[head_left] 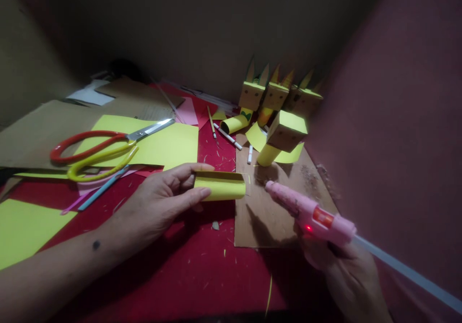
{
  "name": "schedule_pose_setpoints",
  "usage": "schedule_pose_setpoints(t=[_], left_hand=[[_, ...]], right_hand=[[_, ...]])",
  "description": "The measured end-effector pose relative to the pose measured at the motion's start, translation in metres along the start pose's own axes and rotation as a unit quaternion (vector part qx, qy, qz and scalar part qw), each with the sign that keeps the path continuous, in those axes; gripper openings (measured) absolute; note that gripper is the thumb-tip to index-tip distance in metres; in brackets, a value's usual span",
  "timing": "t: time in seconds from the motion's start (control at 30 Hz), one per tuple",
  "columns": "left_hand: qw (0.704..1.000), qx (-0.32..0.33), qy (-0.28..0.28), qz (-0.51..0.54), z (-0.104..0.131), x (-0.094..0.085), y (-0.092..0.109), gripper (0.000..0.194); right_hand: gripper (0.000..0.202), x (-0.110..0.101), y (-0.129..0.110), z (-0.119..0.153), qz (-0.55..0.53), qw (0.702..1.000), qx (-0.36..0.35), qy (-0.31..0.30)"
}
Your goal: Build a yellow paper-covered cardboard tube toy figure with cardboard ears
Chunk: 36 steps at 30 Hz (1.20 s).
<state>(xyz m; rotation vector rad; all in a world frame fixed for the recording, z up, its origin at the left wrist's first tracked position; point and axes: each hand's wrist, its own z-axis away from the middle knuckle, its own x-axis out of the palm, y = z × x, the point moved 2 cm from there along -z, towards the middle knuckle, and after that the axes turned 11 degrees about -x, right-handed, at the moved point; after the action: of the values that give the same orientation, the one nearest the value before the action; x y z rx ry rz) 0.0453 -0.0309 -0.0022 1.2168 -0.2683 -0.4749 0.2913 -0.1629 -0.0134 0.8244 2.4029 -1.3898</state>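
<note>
Three upright planes close in around the scene. At 12 o'clock a back wall [202, 29] stands in deep gloom, grey-brown and plain. From 1 round to 4 o'clock runs a mauve-pink side wall [393, 121], its edge against the back wall slanting down toward the centre. Toward 10 o'clock a dull olive-tan side wall [29, 44] faces it, with a dark, blurred band where it meets the back wall. Below, a deep red counter [205, 275] reaches toward 6 o'clock, where its near edge sinks into darkness. The light is dim and uneven: brightest about the middle, weak at the top, with soft shadows across the red surface.
</note>
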Motion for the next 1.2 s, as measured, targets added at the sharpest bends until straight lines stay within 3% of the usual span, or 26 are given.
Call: schedule_pose_setpoints(t=[0.07,0.17,0.27,0.37,0.47,0.57,0.63,0.7,0.73,0.77,0.83,0.93,1.0,1.2], left_hand=[[1.0,-0.001,0.008,0.002,0.001,0.0,0.0,0.047],[1.0,0.002,0.013,0.002,0.002,0.0,0.001,0.047],[1.0,0.002,0.011,0.01,0.002,-0.001,0.001,0.047],[1.0,0.005,0.004,0.016,0.003,-0.001,0.002,0.047],[1.0,0.003,-0.008,0.03,0.004,-0.001,0.001,0.047],[0.999,0.003,-0.018,0.047,0.004,-0.001,-0.002,0.046],[0.998,0.003,-0.022,0.056,0.004,-0.001,-0.003,0.047],[0.997,0.002,-0.03,0.066,0.004,-0.001,-0.003,0.047],[0.997,0.001,-0.036,0.07,0.004,-0.001,-0.003,0.047],[0.996,0.0,-0.041,0.073,0.005,0.0,-0.003,0.047],[0.996,0.0,-0.051,0.078,0.006,0.0,-0.002,0.047],[0.996,0.005,-0.055,0.068,0.007,0.001,-0.002,0.047],[0.997,0.007,-0.05,0.054,0.007,0.001,-0.002,0.048],[0.999,0.028,-0.022,0.004,0.007,-0.002,-0.002,0.047]], right_hand=[[0.03,-0.013,0.002,0.004,0.057,0.998,-0.003,0.021],[0.022,-0.031,0.012,0.007,0.266,0.961,-0.064,0.048],[0.037,-0.038,0.034,0.006,0.433,0.895,-0.11,-0.005],[0.045,-0.042,0.061,0.003,0.522,0.848,-0.066,-0.061],[0.045,-0.048,0.071,0.0,0.498,0.859,-0.05,-0.107],[0.043,-0.05,0.05,-0.007,0.469,0.876,-0.06,-0.098],[0.04,-0.043,0.024,-0.016,0.406,0.911,-0.068,-0.031],[0.03,-0.026,0.002,-0.029,0.231,0.972,-0.026,0.02],[0.03,-0.013,-0.005,-0.036,0.105,0.994,0.041,-0.005],[0.032,0.001,-0.01,-0.042,-0.023,0.994,0.102,-0.034],[0.039,0.026,-0.013,-0.053,-0.219,0.957,0.187,-0.031],[0.05,0.05,-0.008,-0.064,-0.376,0.894,0.243,0.0],[0.054,0.058,-0.003,-0.067,-0.407,0.876,0.259,0.011],[0.054,0.063,0.0,-0.07,-0.429,0.867,0.255,0.012]])
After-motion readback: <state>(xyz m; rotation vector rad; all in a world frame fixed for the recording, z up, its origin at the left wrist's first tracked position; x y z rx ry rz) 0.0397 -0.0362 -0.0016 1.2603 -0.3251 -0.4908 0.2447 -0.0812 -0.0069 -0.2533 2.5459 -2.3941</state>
